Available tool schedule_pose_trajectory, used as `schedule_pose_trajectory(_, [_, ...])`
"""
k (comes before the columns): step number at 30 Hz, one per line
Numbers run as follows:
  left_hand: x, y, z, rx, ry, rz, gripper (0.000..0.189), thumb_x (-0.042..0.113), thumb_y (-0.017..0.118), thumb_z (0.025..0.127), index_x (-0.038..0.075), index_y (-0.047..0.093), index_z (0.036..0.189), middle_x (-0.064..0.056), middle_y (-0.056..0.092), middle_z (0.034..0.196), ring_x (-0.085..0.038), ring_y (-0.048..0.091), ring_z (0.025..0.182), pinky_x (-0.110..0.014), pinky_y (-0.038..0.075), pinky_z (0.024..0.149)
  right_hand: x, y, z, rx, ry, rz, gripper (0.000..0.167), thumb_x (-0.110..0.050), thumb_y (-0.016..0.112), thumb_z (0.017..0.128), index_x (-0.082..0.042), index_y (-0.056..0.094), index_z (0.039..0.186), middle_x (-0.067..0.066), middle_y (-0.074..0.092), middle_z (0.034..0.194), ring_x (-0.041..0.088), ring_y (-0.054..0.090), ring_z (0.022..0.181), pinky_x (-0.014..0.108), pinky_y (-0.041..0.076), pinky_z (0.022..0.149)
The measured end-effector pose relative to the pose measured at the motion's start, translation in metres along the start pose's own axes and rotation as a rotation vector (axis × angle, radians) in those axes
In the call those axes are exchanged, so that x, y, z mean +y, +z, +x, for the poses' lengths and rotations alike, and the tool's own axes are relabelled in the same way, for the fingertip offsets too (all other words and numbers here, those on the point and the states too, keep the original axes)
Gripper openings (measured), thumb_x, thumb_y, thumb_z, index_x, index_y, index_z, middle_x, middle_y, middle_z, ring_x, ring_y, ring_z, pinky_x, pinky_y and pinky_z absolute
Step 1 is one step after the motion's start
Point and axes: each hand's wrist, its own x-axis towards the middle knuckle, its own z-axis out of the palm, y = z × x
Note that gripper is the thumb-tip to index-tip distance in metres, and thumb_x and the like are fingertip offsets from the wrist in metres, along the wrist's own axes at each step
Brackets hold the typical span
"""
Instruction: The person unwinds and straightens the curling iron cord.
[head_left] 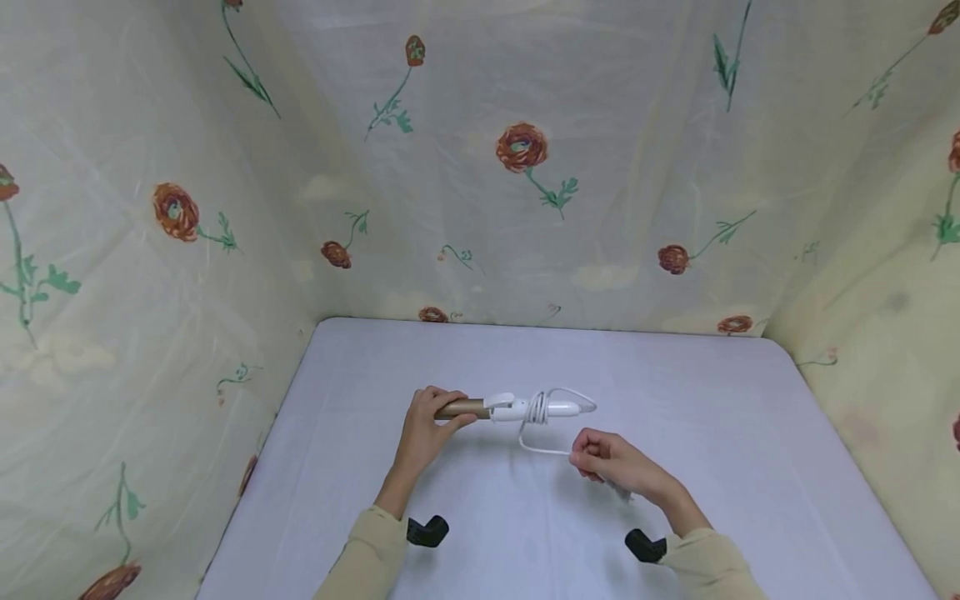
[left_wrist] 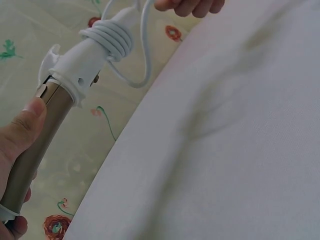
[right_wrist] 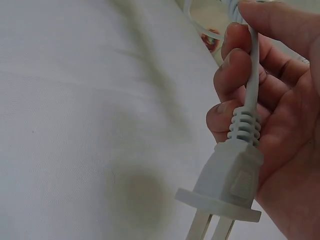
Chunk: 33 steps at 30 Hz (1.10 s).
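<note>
A curling iron with a white handle and a brown-gold barrel is held level above the table. My left hand grips it by the barrel, thumb along the near side. Several turns of white cord wrap the handle, and a loose loop hangs below them. My right hand pinches the cord near its end, to the right of the handle. Below those fingers, in the right wrist view, hangs the white two-pin plug.
A white-covered table lies beneath both hands. Floral curtains enclose its back and sides. Black angled pieces stick out by each sleeve cuff. Soft shadows fall on the tabletop.
</note>
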Motion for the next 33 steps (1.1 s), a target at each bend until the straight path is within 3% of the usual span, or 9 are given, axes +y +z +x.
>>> schedule_pose_trajectory(10, [-0.002, -0.002, -0.001, -0.02, 0.005, -0.013, 0.042, 0.047, 0.073, 0.073, 0.023, 0.071, 0.107, 0.004, 0.061, 0.099, -0.012, 0.048, 0.09, -0.033, 0.043, 0.079, 0.004, 0.006, 0.006, 0.021, 0.008, -0.043, 0.028, -0.031, 0.062, 0.092, -0.005, 0.054, 0.098, 0.0, 0.052, 0.076, 0.008, 0.047, 0.064, 0.023, 0.041, 0.058])
schedule_pose_trajectory(25, [0.001, -0.004, 0.002, -0.061, 0.012, -0.018, 0.041, 0.047, 0.072, 0.074, 0.026, 0.07, 0.108, 0.004, 0.06, 0.101, -0.012, 0.049, 0.095, -0.036, 0.045, 0.084, 0.007, -0.006, 0.019, 0.164, 0.032, -0.122, 0.028, -0.026, 0.065, 0.09, -0.001, 0.056, 0.099, 0.005, 0.056, 0.082, 0.013, 0.051, 0.071, 0.026, 0.046, 0.061])
schedule_pose_trajectory(33, [0.005, -0.006, 0.002, -0.07, 0.016, -0.036, 0.039, 0.044, 0.074, 0.074, 0.024, 0.071, 0.107, 0.004, 0.061, 0.101, -0.012, 0.049, 0.094, -0.036, 0.046, 0.084, 0.008, -0.02, 0.031, 0.229, -0.014, -0.173, 0.023, -0.021, 0.067, 0.088, -0.004, 0.055, 0.097, 0.007, 0.06, 0.09, 0.013, 0.053, 0.073, 0.028, 0.047, 0.062])
